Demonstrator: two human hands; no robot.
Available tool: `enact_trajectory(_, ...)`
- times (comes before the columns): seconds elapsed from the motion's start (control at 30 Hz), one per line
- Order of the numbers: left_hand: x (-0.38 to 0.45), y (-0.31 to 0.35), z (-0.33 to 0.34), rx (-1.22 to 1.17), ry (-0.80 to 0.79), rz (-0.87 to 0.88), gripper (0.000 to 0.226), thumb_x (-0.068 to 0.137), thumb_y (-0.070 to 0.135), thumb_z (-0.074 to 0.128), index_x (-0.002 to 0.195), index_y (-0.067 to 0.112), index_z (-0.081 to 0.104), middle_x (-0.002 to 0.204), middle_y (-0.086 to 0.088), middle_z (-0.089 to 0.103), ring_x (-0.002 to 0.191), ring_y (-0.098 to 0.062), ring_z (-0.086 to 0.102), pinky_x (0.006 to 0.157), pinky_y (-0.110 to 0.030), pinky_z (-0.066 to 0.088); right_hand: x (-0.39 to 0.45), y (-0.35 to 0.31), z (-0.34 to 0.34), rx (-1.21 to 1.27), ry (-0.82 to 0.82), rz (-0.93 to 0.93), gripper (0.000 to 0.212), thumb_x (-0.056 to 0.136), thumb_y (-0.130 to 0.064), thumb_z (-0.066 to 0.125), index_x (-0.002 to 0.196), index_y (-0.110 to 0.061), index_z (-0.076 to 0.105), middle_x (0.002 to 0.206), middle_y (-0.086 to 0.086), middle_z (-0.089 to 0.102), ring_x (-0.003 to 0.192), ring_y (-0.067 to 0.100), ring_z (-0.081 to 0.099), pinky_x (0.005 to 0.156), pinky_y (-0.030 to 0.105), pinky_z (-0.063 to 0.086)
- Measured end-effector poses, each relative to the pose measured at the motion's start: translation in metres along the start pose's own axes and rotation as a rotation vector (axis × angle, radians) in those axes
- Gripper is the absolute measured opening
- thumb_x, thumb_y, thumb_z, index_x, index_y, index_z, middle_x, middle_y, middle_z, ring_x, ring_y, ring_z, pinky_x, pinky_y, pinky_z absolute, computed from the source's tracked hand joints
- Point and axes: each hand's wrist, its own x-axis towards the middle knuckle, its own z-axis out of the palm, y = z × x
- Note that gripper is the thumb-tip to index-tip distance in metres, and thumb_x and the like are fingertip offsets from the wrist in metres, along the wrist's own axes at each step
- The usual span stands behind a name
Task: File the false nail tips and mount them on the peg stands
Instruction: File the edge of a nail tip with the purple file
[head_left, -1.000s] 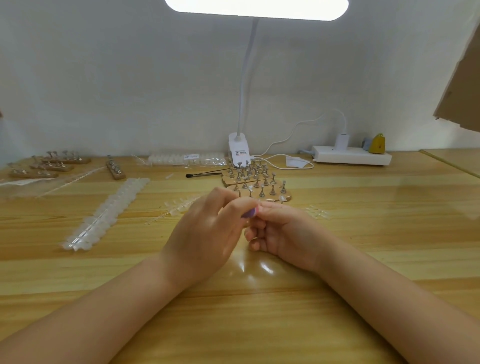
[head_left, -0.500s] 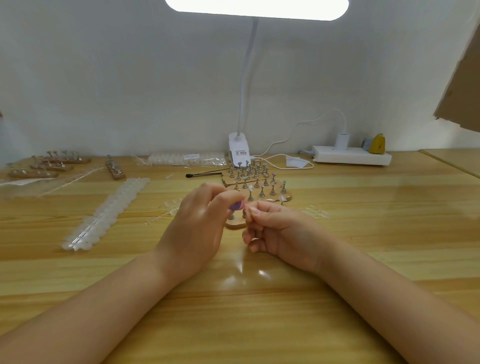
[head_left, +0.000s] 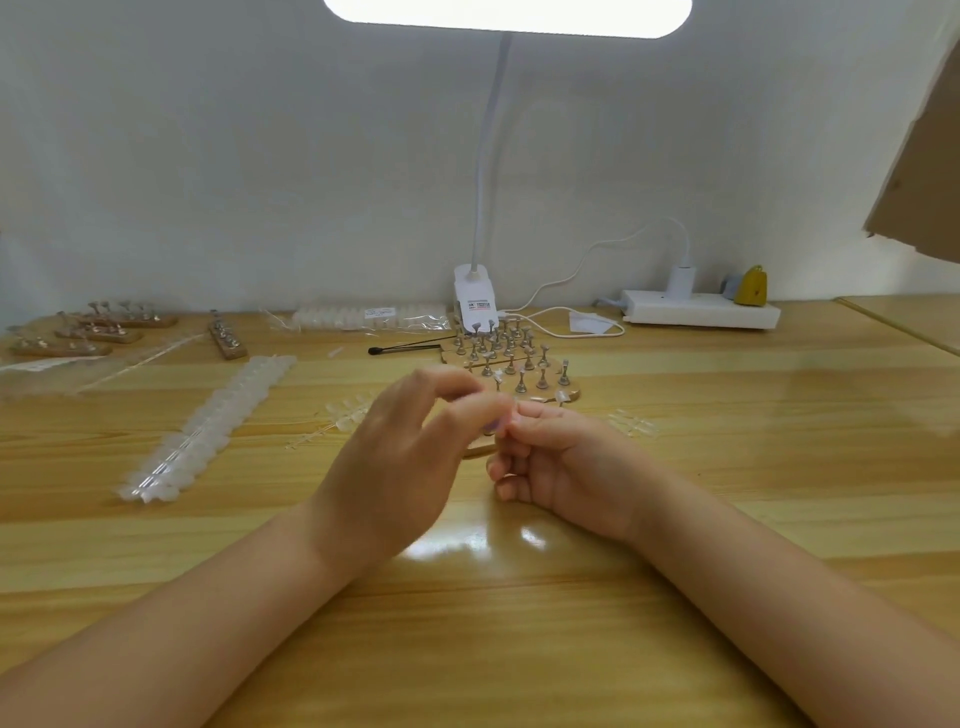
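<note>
Your left hand (head_left: 395, 457) pinches small purple file (head_left: 491, 427) at frame centre — blurred. Your right hand (head_left: 561, 457) curls fingertips on tiny clear nail tip, too small to make out. Wooden peg stand with metal pegs (head_left: 511, 358) sits just above hands, right hand nearer — most pegs bare, few capped. Strip of clear nail tips (head_left: 208, 426) at left.

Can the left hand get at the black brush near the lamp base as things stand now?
Probably not at once: the left hand pinches a purple file. The path to the black brush looks free, with bare table between.
</note>
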Motion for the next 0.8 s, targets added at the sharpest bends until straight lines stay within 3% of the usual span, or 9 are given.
enact_trajectory(0.1,-0.004,0.002,0.002,0.141,0.027,0.206,0.034,0.093,-0.001,0.048,0.119,0.021,0.049,0.116,-0.007,0.046,0.100,-0.026,0.056,0.094,-0.035,0.045,0.000,-0.001,0.001,-0.027,-0.022,0.019,0.022,0.084,-0.013,0.055,0.104,-0.004,0.056,0.077,0.003,0.055,0.067,0.014,0.054,0.062,0.026,0.047)
enact_trajectory(0.17,-0.004,-0.002,0.001,0.224,0.010,0.185,0.036,0.094,0.001,0.042,0.122,0.022,0.049,0.115,-0.006,0.044,0.099,-0.026,0.055,0.091,-0.035,0.044,0.000,-0.001,0.002,-0.047,-0.030,0.029,0.026,0.084,-0.013,0.054,0.108,-0.003,0.056,0.078,0.005,0.053,0.067,0.014,0.054,0.062,0.026,0.046)
enact_trajectory(0.27,-0.004,-0.008,0.000,0.271,0.006,0.040,0.039,0.088,0.001,0.046,0.120,0.023,0.047,0.112,-0.006,0.042,0.093,-0.029,0.056,0.082,-0.041,0.048,0.000,-0.004,0.001,-0.015,-0.026,0.042,0.006,0.085,-0.014,0.055,0.088,-0.009,0.057,0.074,0.005,0.044,0.065,0.015,0.053,0.061,0.026,0.046)
enact_trajectory(0.33,-0.004,-0.009,-0.001,0.244,0.033,0.009,0.042,0.085,-0.002,0.052,0.119,0.023,0.046,0.112,-0.005,0.043,0.091,-0.032,0.060,0.082,-0.042,0.048,-0.001,-0.004,0.002,-0.003,-0.021,0.044,0.009,0.085,-0.015,0.054,0.077,-0.013,0.057,0.073,0.005,0.040,0.065,0.016,0.053,0.062,0.027,0.045)
enact_trajectory(0.5,-0.004,-0.001,0.004,0.178,-0.021,0.220,0.032,0.095,0.004,0.045,0.121,0.023,0.048,0.116,-0.007,0.043,0.102,-0.025,0.053,0.092,-0.033,0.042,-0.002,-0.004,0.001,-0.023,-0.051,0.041,0.012,0.083,-0.013,0.054,0.088,-0.010,0.064,0.074,0.003,0.054,0.068,0.014,0.051,0.064,0.027,0.046)
enact_trajectory(0.57,-0.004,-0.001,0.004,0.196,-0.080,0.145,0.035,0.092,0.007,0.046,0.122,0.025,0.047,0.116,-0.007,0.044,0.100,-0.026,0.052,0.090,-0.035,0.042,-0.002,-0.004,0.001,-0.002,-0.035,0.047,0.011,0.083,-0.012,0.055,0.091,-0.009,0.061,0.075,0.005,0.050,0.067,0.015,0.051,0.063,0.027,0.046)
enact_trajectory(0.7,-0.003,-0.006,-0.001,0.200,-0.065,-0.039,0.037,0.086,0.004,0.046,0.119,0.022,0.047,0.106,-0.015,0.058,0.090,-0.032,0.060,0.081,-0.044,0.050,0.000,-0.004,0.000,0.031,-0.008,0.056,0.016,0.083,-0.017,0.052,0.072,-0.015,0.062,0.072,0.004,0.038,0.064,0.016,0.053,0.062,0.027,0.048)
enact_trajectory(0.8,-0.003,-0.003,0.001,0.185,0.008,0.056,0.042,0.086,-0.004,0.052,0.120,0.022,0.048,0.112,-0.010,0.051,0.093,-0.028,0.058,0.083,-0.039,0.047,0.000,-0.003,0.000,0.029,-0.020,0.051,0.007,0.084,-0.015,0.054,0.085,-0.011,0.060,0.070,0.003,0.042,0.065,0.016,0.052,0.063,0.028,0.048)
